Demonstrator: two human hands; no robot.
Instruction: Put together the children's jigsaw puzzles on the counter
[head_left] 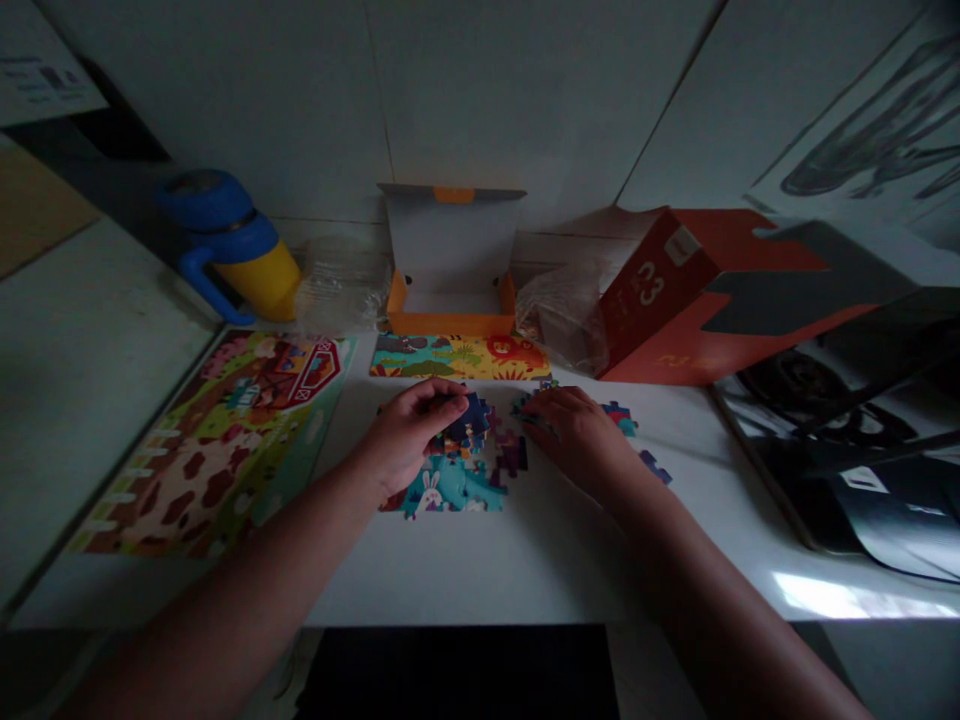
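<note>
My left hand [411, 432] is closed on a few dark blue puzzle pieces [469, 415], with the thumb on top. Below it lies a partly joined jigsaw puzzle [450, 484] in teal, with a white rabbit and purple pieces at its right edge. My right hand [571, 430] rests palm down over loose pieces right of the puzzle. Its fingers curl toward the table, and whatever lies under them is hidden. Beside that hand are a red and teal puzzle piece [621, 417] and a bluish puzzle piece [655, 466].
A finished farm puzzle [202, 450] lies at left, a jungle picture strip [461, 357] behind my hands. An orange box [454, 322] stands with its lid up between crumpled plastic bags. Further out are a blue-yellow jug [251, 262], a red box [667, 300] and a gas stove [862, 450].
</note>
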